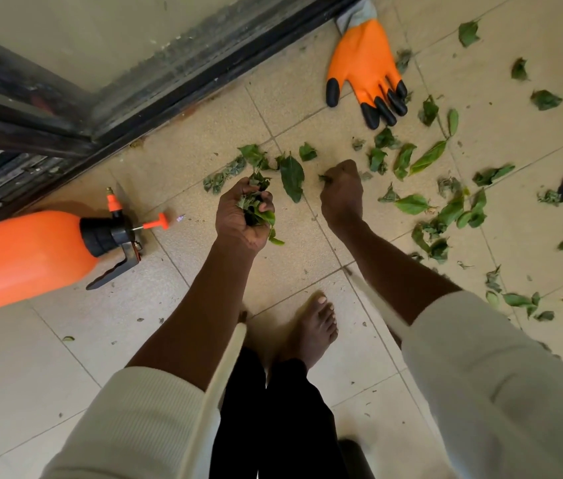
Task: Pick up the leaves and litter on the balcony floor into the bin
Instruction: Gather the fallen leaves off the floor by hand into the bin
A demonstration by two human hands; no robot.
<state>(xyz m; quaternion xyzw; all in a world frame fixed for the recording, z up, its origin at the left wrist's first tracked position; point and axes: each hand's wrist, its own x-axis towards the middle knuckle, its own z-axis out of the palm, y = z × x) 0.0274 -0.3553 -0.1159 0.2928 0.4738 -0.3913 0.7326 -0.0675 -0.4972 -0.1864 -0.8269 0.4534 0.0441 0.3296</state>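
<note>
- The left hand (244,210) is curled tight round a bunch of leaves (256,207), held just above the floor (48,357).
- The right hand (341,191) pinches a small leaf bit (324,178) low by the floor.
- More leaves lie far and right, near the glove (364,65).
- This looks like the gathering step; no bin shows, so next the handful likely needs carrying to it.
</note>
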